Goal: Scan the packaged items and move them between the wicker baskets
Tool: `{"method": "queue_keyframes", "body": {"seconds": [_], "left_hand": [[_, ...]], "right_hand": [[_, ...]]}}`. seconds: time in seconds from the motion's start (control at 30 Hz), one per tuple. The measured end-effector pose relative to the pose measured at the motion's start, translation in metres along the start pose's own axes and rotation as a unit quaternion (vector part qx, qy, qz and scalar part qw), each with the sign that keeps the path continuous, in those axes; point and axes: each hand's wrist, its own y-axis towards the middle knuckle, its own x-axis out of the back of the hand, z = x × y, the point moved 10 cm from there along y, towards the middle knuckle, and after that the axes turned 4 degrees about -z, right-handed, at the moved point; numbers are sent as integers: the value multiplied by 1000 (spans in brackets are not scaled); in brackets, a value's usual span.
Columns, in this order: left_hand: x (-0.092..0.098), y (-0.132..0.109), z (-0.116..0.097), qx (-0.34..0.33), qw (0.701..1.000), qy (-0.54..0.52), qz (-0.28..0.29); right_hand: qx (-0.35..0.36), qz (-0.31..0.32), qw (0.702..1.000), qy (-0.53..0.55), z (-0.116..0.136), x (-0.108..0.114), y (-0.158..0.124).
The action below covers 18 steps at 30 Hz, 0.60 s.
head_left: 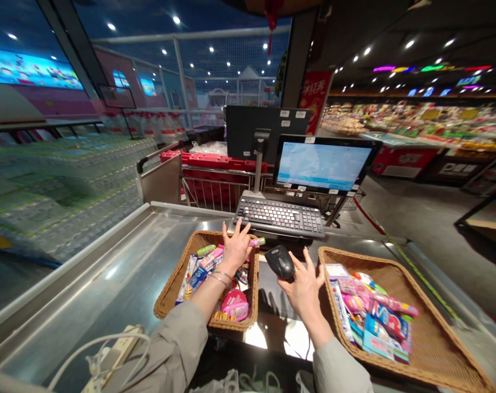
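My left hand (234,252) is over the far part of the left wicker basket (161,301). It pinches a small pink tube with a green end (257,242), which points right past the basket's rim. Below lie a green packet (206,251), a blue packet (197,277) and a round pink container (234,299). My right hand (304,286) grips a black barcode scanner (280,262) between thumb and fingers, with some fingers raised. The scanner is held between the two baskets, its head toward the left one.
The right wicker basket (440,338) holds several colourful packets (389,322). A keyboard (278,214) and a lit monitor (323,165) stand behind the metal counter (120,262). A power strip with white cables (112,355) lies at the near left. Beyond stands a shopping cart (210,188).
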Motion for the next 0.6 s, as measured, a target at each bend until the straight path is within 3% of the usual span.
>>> {"method": "queue_keyframes", "body": {"seconds": [0.6], "left_hand": [[-2,3,-3,-3,1000,-1,7]], "right_hand": [[-8,1,1000,-7,0,2,1]]}}
